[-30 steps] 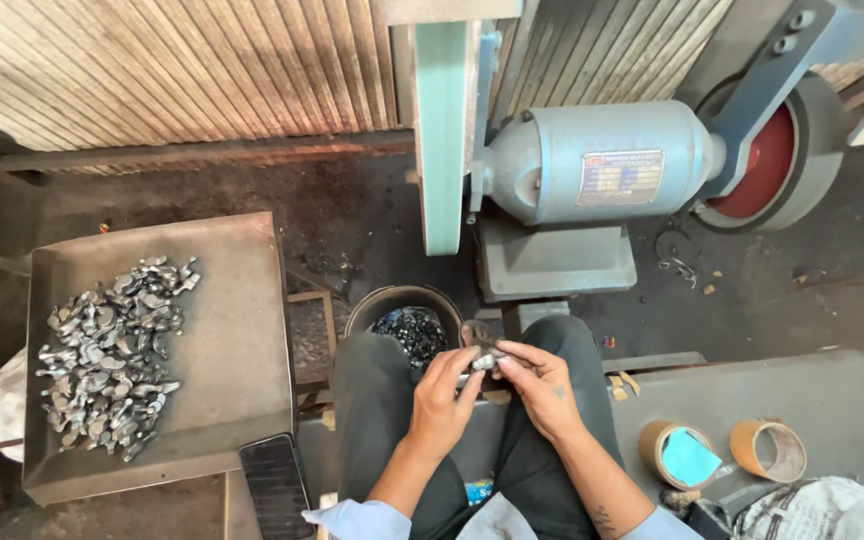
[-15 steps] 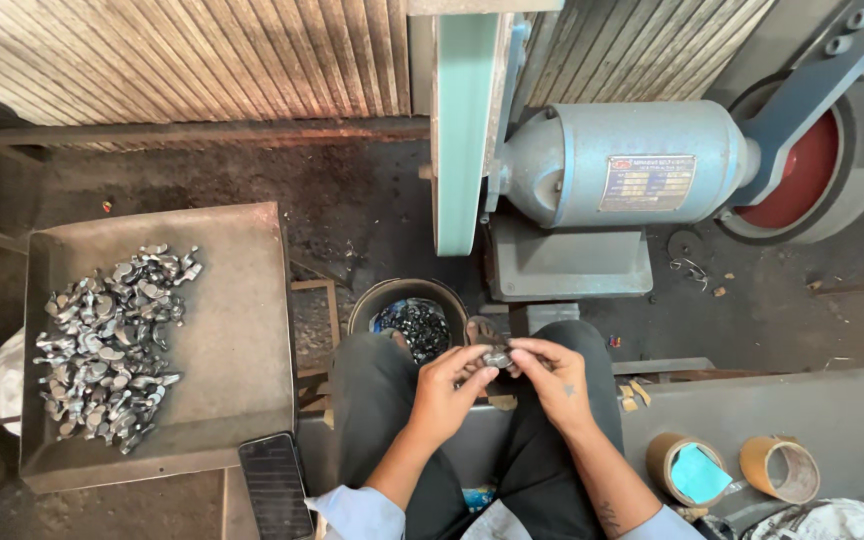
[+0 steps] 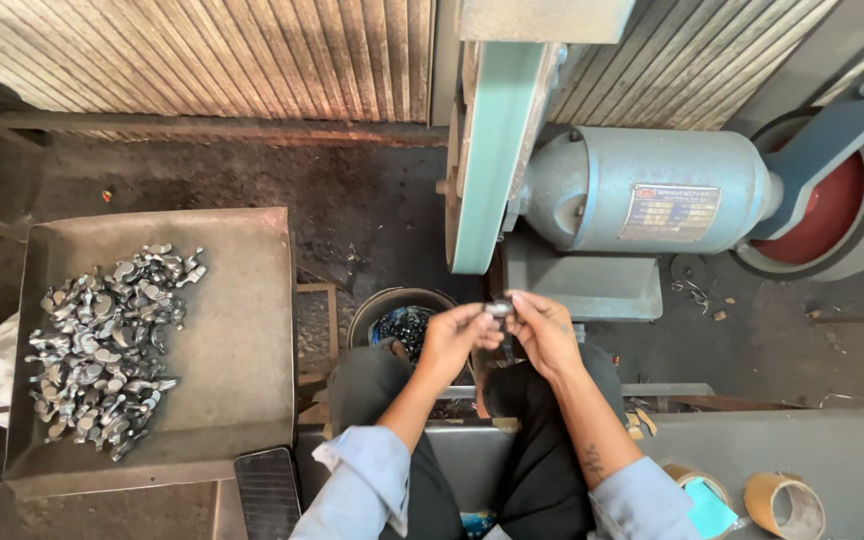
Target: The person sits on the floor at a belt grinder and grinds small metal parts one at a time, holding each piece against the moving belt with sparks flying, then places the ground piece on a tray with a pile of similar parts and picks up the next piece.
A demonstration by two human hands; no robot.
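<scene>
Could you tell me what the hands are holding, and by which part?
Both the left hand and right hand pinch one small metal piece by its opposite ends.

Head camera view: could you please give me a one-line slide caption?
Both hands, left hand and right hand, hold a small metal part below a belt grinder.

Sitting on the dark, grimy workshop floor (image 3: 372, 220): a shallow grey metal tray (image 3: 242, 330) at nine o'clock, bearing a heap of small shiny metal parts (image 3: 102, 345) in its left half. Standing at centre, a round bucket (image 3: 392, 305) of dark pieces. Resting at one o'clock, the grey base (image 3: 592, 285) of a belt grinder. Lying at five o'clock, a grey slab (image 3: 812, 450) carrying two tape rolls (image 3: 782, 505). Lying at six o'clock, a dark phone (image 3: 267, 490).
</scene>
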